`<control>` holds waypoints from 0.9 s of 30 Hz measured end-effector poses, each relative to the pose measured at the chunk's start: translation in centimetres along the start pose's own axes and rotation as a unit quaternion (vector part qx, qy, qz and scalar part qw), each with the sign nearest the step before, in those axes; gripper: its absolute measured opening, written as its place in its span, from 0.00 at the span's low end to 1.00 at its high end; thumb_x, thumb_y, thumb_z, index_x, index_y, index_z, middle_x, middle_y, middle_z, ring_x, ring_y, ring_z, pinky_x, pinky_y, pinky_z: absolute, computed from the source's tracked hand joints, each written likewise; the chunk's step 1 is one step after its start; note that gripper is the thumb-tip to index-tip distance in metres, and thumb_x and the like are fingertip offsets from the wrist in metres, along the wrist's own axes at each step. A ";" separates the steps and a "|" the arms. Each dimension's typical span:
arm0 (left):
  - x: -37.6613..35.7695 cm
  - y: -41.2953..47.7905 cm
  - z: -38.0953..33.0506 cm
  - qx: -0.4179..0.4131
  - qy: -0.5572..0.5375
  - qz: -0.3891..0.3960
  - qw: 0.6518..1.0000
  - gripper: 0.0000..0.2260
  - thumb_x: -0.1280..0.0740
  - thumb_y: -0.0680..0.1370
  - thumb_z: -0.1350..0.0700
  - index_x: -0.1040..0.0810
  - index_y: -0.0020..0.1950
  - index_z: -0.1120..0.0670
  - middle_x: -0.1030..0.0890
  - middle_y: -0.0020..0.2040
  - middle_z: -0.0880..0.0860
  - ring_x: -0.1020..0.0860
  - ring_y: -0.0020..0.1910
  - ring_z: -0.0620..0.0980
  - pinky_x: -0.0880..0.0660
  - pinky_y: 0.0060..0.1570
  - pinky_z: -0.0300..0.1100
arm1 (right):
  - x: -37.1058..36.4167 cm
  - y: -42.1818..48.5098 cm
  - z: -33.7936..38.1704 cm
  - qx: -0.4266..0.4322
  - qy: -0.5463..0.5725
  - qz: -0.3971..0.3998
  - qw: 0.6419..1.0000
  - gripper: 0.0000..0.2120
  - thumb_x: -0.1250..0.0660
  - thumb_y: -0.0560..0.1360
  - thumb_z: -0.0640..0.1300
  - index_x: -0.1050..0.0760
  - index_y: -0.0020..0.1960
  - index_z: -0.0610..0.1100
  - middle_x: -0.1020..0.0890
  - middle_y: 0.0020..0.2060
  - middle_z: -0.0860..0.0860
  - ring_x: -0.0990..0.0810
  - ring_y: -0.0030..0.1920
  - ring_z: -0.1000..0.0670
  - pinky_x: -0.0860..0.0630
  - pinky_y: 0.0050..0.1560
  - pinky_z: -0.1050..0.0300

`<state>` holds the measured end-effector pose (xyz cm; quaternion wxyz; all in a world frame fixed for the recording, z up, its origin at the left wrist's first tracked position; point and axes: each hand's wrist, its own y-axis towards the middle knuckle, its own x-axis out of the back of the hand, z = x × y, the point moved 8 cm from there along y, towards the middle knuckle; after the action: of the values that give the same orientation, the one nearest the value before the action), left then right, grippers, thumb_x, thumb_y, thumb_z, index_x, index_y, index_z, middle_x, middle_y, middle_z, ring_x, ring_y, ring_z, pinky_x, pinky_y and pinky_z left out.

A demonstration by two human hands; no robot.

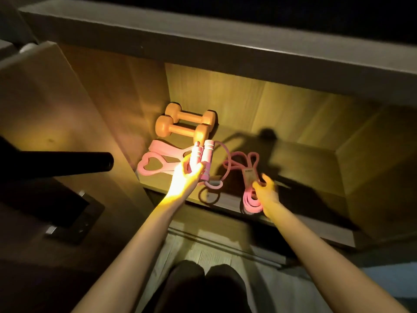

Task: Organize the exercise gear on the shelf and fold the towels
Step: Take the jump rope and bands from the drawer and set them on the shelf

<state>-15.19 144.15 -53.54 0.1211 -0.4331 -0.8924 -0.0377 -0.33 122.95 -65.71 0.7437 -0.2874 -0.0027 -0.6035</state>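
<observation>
left hand [187,175] grips rope handles [202,154] | right hand [266,188] holds pink band [249,175] (blurred) | dumbbells [185,124] behind

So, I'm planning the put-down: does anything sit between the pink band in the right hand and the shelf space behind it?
Nothing visible does. Behind the pink band the shelf shows only shadow; the jump rope loops left of it.

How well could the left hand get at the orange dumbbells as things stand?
Probably not for a grasp: the left hand grips the pink jump rope handles. The orange dumbbells lie just behind it on the shelf, with nothing else in between.
</observation>
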 end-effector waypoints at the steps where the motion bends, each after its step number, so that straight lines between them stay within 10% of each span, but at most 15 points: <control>1: 0.0 -0.2 0.4 -0.004 -0.010 0.000 1.000 0.14 0.36 0.79 0.57 0.27 0.63 0.60 0.20 0.51 0.56 0.20 0.42 0.44 0.24 0.35 0.29 | 0.0 0.2 -0.5 0.011 -0.025 -0.002 1.000 0.25 0.37 0.79 0.39 0.37 0.75 0.43 0.25 0.66 0.42 0.24 0.62 0.40 0.27 0.63 0.45; 9: 0.3 -5.7 -0.9 -0.036 -0.065 0.073 0.995 0.04 0.39 0.80 0.59 0.28 0.54 0.53 0.21 0.41 0.50 0.20 0.29 0.39 0.27 0.27 0.29 | 1.4 -4.1 0.1 0.119 -0.300 -0.016 0.946 0.22 0.33 0.77 0.50 0.28 0.69 0.46 0.23 0.63 0.43 0.29 0.65 0.38 0.30 0.62 0.49; 17: -0.1 -10.9 -2.1 0.028 -0.229 0.148 0.962 0.05 0.40 0.80 0.57 0.27 0.51 0.57 0.20 0.43 0.55 0.22 0.34 0.48 0.24 0.44 0.44 | 0.4 -17.0 3.7 0.189 -0.032 0.248 0.950 0.35 0.53 0.72 0.71 0.35 0.72 0.54 0.23 0.63 0.52 0.20 0.53 0.56 0.23 0.50 0.58; 23: 0.5 -13.1 -3.3 0.024 -0.278 0.162 0.946 0.07 0.40 0.81 0.58 0.27 0.53 0.62 0.23 0.42 0.58 0.23 0.33 0.48 0.21 0.40 0.41 | 1.8 -20.9 2.7 0.209 -0.040 0.244 0.946 0.18 0.41 0.79 0.55 0.21 0.51 0.42 0.16 0.47 0.45 0.18 0.50 0.50 0.22 0.50 0.56; 27: 1.8 -13.9 -2.7 -0.002 -0.187 0.119 0.975 0.06 0.38 0.80 0.56 0.26 0.53 0.58 0.22 0.44 0.58 0.21 0.37 0.48 0.20 0.41 0.41 | 3.0 -22.9 4.6 0.293 -0.009 0.202 0.934 0.13 0.32 0.76 0.43 0.25 0.60 0.47 0.17 0.53 0.52 0.20 0.56 0.54 0.29 0.65 0.50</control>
<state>-26.67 136.41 -49.93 -0.0450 -0.5357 -0.8413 0.0567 -18.55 119.81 -51.13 0.9012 -0.0561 -0.1282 -0.4103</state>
